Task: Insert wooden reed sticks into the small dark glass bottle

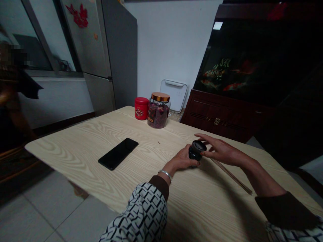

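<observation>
My left hand [183, 158] is wrapped around a small dark, glossy jar [193, 154] that stands on the wooden table. A round black lid [199, 146] sits at the jar's mouth, tilted a little toward me. My right hand [222, 149] has its thumb and fingers around the lid's edge from the right, the other fingers stretched out. Whether the lid is loose from the jar I cannot tell. A pair of thin brown chopsticks [233, 177] lies on the table below my right hand, their far ends hidden behind it.
A black phone [118, 153] lies on the table [85, 144] to the left. Toward the back stand a red canister [141, 109] and a clear jar of dried flowers [158, 114] with a copper lid. Beyond are a fridge [121, 53] and a fish tank [242, 57]. A person [12, 101] is at far left.
</observation>
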Tool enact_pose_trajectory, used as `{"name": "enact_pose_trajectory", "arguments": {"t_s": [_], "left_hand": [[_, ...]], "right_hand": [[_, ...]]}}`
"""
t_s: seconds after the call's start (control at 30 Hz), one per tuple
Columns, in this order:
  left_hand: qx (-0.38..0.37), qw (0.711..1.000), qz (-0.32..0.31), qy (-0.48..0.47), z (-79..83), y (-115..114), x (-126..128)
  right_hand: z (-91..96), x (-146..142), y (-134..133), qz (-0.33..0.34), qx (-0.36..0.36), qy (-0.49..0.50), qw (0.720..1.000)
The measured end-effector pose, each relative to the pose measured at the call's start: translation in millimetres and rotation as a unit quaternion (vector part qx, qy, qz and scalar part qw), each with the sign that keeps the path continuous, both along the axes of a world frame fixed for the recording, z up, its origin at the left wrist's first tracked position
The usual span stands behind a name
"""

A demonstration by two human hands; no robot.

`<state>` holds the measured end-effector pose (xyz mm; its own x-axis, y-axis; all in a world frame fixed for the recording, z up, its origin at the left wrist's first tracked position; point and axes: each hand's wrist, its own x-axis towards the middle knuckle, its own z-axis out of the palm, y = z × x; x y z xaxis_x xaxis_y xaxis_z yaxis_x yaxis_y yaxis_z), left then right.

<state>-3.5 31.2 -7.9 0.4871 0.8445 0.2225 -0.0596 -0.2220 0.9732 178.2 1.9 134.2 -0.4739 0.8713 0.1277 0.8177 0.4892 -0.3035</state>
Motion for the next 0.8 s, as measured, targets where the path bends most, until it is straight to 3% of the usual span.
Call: {"name": "enact_pose_trajectory", "arguments": {"t_s": [0.1, 0.13, 0.33, 0.53, 0.8], "left_hand": [[0.030, 0.998, 0.020, 0.042, 0.5, -1, 0], [0.032, 0.998, 0.024, 0.047, 0.4, -1, 0], [0.034, 0.998, 0.026, 0.055, 0.2, -1, 1], [0.042, 0.998, 0.028, 0.045, -1.2, -3, 1], [0.036, 0.998, 0.025, 0.048, 1.3, -7, 2]], "right_hand": [[2.7, -4, 0, -0.130, 0.043, -0.067, 0.988], [2.2, -4, 0, -0.140, 0.051, -0.070, 0.986], [-16.5, -4, 4, 0.057, -0.019, 0.060, 0.996], [-30.5, -7, 7, 0.023, 0.022, 0.072, 0.997], [-34.6, -11, 1, 0.004, 0.033, 0.074, 0.997]]}}
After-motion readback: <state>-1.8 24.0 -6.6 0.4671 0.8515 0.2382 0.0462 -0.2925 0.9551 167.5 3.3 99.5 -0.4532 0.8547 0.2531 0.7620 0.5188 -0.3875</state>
